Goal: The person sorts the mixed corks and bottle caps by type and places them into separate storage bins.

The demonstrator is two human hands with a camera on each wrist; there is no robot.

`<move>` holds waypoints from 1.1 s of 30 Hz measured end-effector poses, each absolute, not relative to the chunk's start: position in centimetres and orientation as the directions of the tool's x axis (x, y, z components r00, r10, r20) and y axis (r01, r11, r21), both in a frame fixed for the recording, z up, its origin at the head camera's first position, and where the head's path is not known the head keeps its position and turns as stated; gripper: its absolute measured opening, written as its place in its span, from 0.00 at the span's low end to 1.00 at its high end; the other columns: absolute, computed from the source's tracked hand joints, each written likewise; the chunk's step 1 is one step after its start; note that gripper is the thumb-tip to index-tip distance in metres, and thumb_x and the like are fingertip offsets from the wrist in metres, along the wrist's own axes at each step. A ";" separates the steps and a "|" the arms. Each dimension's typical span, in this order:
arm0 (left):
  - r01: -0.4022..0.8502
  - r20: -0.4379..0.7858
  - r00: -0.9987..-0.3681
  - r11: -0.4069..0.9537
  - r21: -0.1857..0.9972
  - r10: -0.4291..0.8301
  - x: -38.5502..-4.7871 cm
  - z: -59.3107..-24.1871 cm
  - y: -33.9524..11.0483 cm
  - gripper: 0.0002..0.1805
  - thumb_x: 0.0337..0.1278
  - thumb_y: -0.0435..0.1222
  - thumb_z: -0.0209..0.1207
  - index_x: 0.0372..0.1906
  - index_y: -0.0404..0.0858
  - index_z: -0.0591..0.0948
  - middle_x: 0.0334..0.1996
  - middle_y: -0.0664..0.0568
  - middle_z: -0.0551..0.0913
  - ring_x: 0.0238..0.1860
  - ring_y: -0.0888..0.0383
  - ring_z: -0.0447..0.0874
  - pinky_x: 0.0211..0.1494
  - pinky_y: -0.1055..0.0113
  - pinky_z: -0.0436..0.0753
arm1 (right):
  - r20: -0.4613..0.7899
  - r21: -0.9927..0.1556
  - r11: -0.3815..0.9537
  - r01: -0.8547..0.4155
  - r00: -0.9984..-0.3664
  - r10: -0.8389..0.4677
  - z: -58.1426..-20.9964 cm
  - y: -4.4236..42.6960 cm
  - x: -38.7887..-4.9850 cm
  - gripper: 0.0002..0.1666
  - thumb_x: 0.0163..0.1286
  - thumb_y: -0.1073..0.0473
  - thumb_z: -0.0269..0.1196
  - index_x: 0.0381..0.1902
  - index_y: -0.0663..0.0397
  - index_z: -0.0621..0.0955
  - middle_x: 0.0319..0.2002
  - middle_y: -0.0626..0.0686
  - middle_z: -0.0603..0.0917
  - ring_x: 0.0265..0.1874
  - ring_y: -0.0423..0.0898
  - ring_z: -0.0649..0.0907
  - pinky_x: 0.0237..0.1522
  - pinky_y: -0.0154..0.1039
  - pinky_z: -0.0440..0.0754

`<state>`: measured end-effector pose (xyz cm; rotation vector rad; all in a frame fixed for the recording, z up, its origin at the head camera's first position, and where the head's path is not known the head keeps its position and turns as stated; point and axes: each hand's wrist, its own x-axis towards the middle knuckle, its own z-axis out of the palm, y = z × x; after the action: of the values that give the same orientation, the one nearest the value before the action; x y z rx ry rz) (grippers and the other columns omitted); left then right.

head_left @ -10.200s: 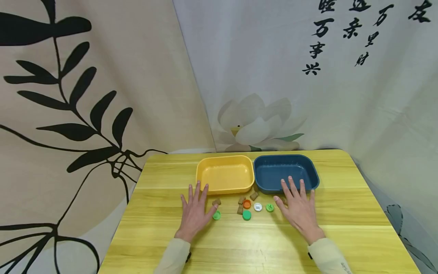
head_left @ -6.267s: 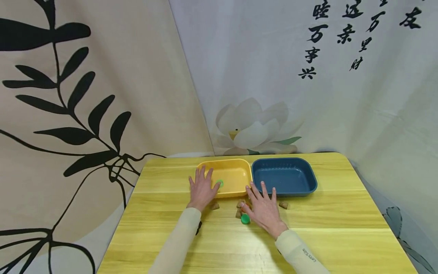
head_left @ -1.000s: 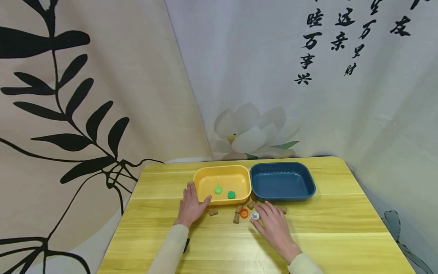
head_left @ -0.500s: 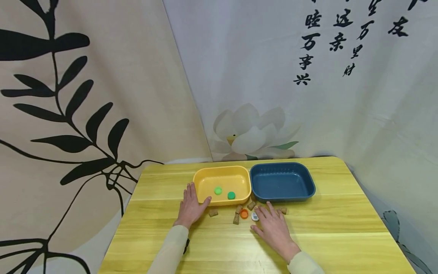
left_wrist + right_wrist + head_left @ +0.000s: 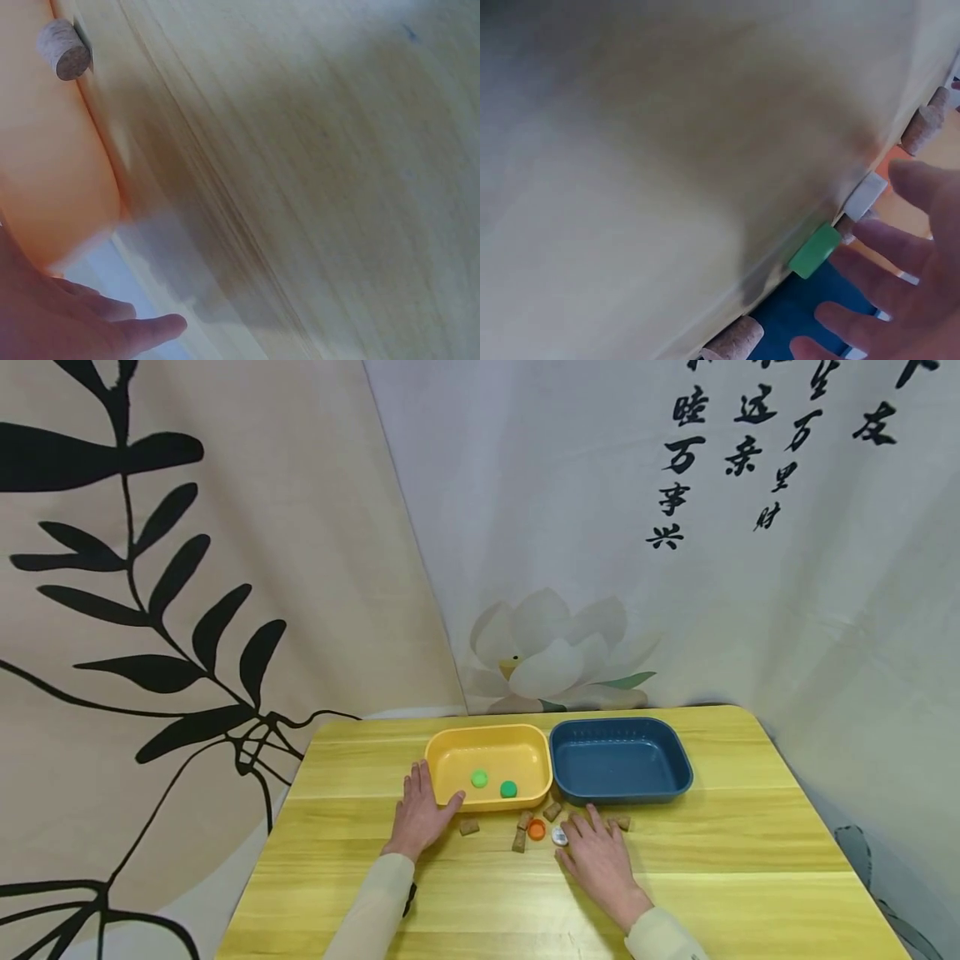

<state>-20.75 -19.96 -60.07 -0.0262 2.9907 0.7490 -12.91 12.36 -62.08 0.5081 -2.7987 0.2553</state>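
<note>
My left hand (image 5: 420,810) lies at the near left corner of the yellow tray (image 5: 435,760), fingers extended and thumb over the front rim; contact is unclear. Inside that tray are a light green bottle cap (image 5: 479,778) and a darker green bottle cap (image 5: 508,789). In front of the blue tray (image 5: 622,797), my right hand (image 5: 600,860) hovers with spread, loosely bent fingers, holding nothing. A white bottle cap (image 5: 559,836) is beside its index finger, left of which sits an orange bottle cap (image 5: 536,829). A green bottle cap (image 5: 815,250) shows near the fingertips in the right wrist view, hidden in the head view.
Several corks lie before the trays: one cork (image 5: 468,826) by the left thumb, another cork (image 5: 552,811) near the trays' junction, and one cork (image 5: 735,339) right of the right hand. The wooden table (image 5: 750,827) meets a curtain (image 5: 862,652) behind.
Since the oldest frame, two green caps have gone from the table into the yellow tray. Over the last second my right thumb has drawn back from the white cap; my left hand stays put.
</note>
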 end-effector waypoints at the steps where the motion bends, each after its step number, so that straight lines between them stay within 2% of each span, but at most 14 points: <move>1: -0.031 -0.061 -0.998 0.881 0.471 -0.003 -20.7 -60.0 -19.9 0.61 0.66 0.71 0.47 0.84 0.34 0.39 0.83 0.36 0.39 0.81 0.32 0.42 0.72 0.27 0.58 | 0.314 -0.116 0.921 -0.371 -0.894 -0.320 -62.2 12.4 -12.9 0.26 0.60 0.45 0.77 0.51 0.53 0.86 0.56 0.57 0.85 0.65 0.66 0.77 0.57 0.70 0.76; 5: -0.034 -0.063 -0.998 0.879 0.476 -0.005 -20.7 -59.9 -19.9 0.61 0.66 0.71 0.48 0.84 0.34 0.39 0.83 0.36 0.39 0.81 0.33 0.42 0.72 0.27 0.58 | 0.327 -0.119 0.917 -0.381 -0.887 -0.326 -62.4 12.4 -12.8 0.23 0.57 0.49 0.79 0.47 0.51 0.86 0.54 0.57 0.86 0.64 0.66 0.78 0.58 0.70 0.76; 15: -0.034 -0.068 -0.998 0.875 0.482 -0.002 -20.7 -60.0 -20.0 0.61 0.66 0.72 0.48 0.84 0.34 0.38 0.83 0.36 0.39 0.81 0.33 0.42 0.72 0.27 0.58 | 0.326 -0.112 0.916 -0.384 -0.885 -0.331 -61.9 12.2 -12.6 0.22 0.56 0.48 0.80 0.43 0.51 0.86 0.53 0.56 0.86 0.64 0.64 0.78 0.57 0.69 0.77; 21: -0.031 -0.062 -0.998 0.877 0.479 -0.002 -20.7 -59.9 -19.9 0.61 0.66 0.71 0.48 0.84 0.34 0.39 0.83 0.36 0.40 0.81 0.33 0.43 0.72 0.28 0.59 | 0.425 -0.148 0.892 -0.427 -0.842 -0.332 -61.0 12.2 -12.7 0.20 0.55 0.52 0.80 0.41 0.53 0.85 0.50 0.57 0.87 0.61 0.66 0.80 0.54 0.69 0.79; 27: -0.023 -0.057 -0.998 0.876 0.482 0.005 -20.6 -59.8 -20.0 0.61 0.67 0.70 0.49 0.84 0.33 0.39 0.83 0.36 0.39 0.81 0.32 0.44 0.72 0.28 0.59 | 0.500 -0.174 0.869 -0.464 -0.802 -0.328 -59.8 11.8 -13.2 0.21 0.57 0.53 0.79 0.45 0.54 0.86 0.50 0.57 0.87 0.59 0.65 0.82 0.55 0.67 0.80; 33: -0.014 -0.041 -0.999 0.877 0.480 0.007 -20.7 -60.0 -20.0 0.61 0.66 0.72 0.48 0.83 0.32 0.40 0.83 0.34 0.42 0.80 0.32 0.45 0.70 0.27 0.61 | 0.495 -0.264 0.850 -0.455 -0.821 -0.286 -58.3 10.9 -14.4 0.21 0.60 0.54 0.78 0.49 0.53 0.86 0.53 0.56 0.87 0.62 0.62 0.81 0.57 0.64 0.80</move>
<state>-20.65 -20.04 -60.03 -0.0060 3.0033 0.7679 -14.43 10.90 -58.26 0.5464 -2.5806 0.5212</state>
